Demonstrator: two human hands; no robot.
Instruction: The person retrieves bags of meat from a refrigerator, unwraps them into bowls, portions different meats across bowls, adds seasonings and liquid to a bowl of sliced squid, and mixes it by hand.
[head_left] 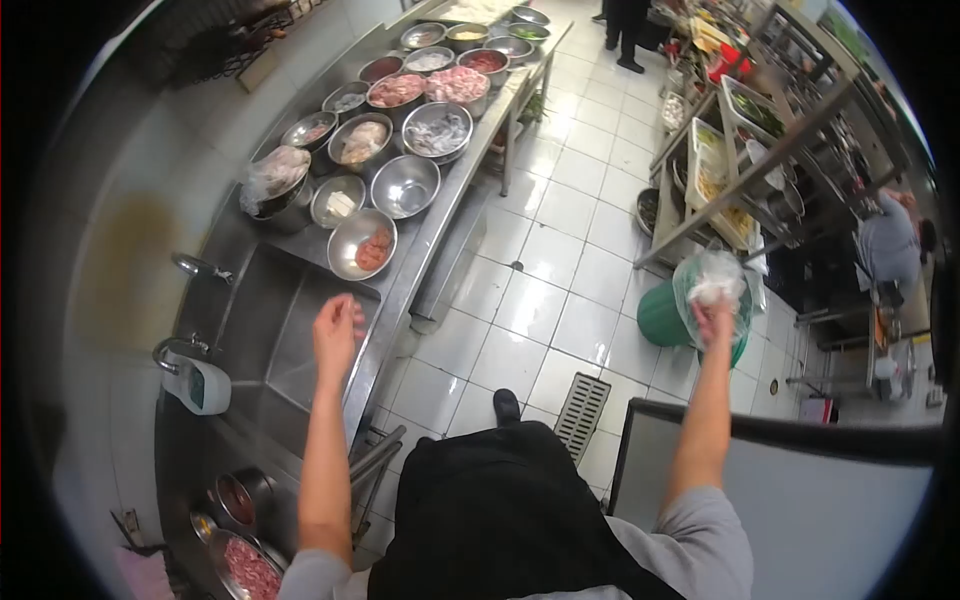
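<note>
My left hand (338,328) hovers over the right edge of the steel sink (300,335), its fingers partly curled with nothing seen between them. Just beyond it is a steel bowl (345,258) holding some orange-red pieces (373,249). Out to the right, my right hand (713,322) grips crumpled clear plastic (718,280) over a green bin (662,314) lined with a clear bag. The fingertips there are partly hidden by the plastic.
Steel bowls of meat and other food line the counter (440,215) at the upper left. Two taps (203,267) reach over the sink. A metal shelf (720,195) stands right, beside a floor drain (581,415). Another person (627,30) stands at the far aisle.
</note>
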